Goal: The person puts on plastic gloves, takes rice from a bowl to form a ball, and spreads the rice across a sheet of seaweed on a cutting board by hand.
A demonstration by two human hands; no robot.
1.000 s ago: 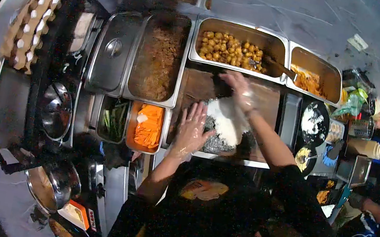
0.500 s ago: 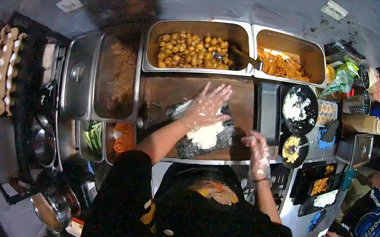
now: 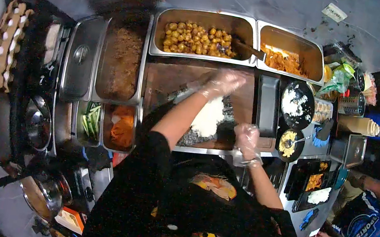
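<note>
A dark sheet of seaweed (image 3: 228, 114) lies on the brown board, with white rice (image 3: 209, 117) spread over its middle. My left hand (image 3: 227, 82), in a clear plastic glove, is over the board just beyond the rice; motion smears its fingers. By the sheet's right edge is my right hand (image 3: 247, 138), also gloved, its fingers curled closed. Whether anything is inside that hand is hidden. The left forearm covers part of the sheet's left side.
Behind the board stand a pan of small potatoes (image 3: 196, 39) and a pan of orange-brown food (image 3: 282, 58). To the right are a black tray (image 3: 267, 107), a rice bowl (image 3: 295, 121) and a yellow-food bowl (image 3: 290, 157). Cucumber strips (image 3: 91, 121) sit left. Another person (image 3: 366, 226) is far right.
My left hand has lifted off the rice and moved away from me, slightly right. My right hand has moved left toward the seaweed and its fingers have curled in. The camera view has shifted.
</note>
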